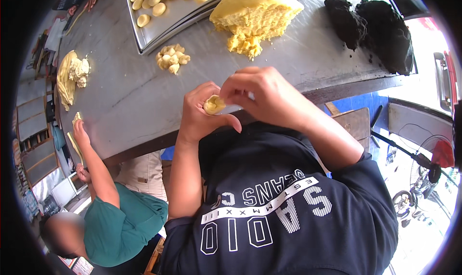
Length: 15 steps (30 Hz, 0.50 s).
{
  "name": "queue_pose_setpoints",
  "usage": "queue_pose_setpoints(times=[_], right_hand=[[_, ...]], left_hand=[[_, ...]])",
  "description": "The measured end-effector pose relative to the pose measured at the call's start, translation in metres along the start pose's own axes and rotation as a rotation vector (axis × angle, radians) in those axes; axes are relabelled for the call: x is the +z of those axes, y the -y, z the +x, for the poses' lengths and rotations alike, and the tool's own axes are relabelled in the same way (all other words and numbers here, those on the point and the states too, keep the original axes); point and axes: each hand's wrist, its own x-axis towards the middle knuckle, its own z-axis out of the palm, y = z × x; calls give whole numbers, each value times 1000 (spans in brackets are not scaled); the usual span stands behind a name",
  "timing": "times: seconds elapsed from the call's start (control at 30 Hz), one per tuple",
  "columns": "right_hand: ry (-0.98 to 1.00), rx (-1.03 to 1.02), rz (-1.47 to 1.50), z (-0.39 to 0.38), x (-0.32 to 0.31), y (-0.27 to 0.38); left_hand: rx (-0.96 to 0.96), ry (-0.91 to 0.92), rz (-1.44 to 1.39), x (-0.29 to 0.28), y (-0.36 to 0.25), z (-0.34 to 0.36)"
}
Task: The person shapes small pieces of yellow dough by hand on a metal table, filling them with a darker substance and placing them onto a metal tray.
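Observation:
A small cup of pale dough (214,105) with a yellowish hollow rests in the curled fingers of my left hand (196,113), whose thumb points out to the right. My right hand (262,94) comes over from the right, its fingers bent and its fingertips at the dough cup's rim; whether they pinch a bit of something is hidden. Both hands are at the table's near edge. Beyond them lie a cluster of small pale dough balls (172,59) and a big yellow mass (255,10) with a crumbly, broken face.
A metal tray (144,43) with several round dough pieces stands at the back. Black crumbly lumps (390,39) lie at the right of the metal table (130,92). Yellow dough (66,82) sits far left, near a co-worker in green (120,227) holding a thin strip.

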Motion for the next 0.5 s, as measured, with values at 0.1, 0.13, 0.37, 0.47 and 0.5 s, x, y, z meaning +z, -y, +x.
queue_pose_setpoints(times=[0.1,0.13,0.37,0.47,0.5], right_hand=[[79,29,20,-2,9,4],[60,108,34,0,9,4],[-19,-24,-150,10,10,-1],[-24,-100,-358,23,-12,-9],[-100,-149,-505,33,-11,-19]], left_hand=[[-1,9,-36,6,-2,0],[1,11,-34,5,-2,-1],[-74,48,120,14,-1,-11],[-48,15,71,11,7,-4],[-37,-2,35,10,9,-3]])
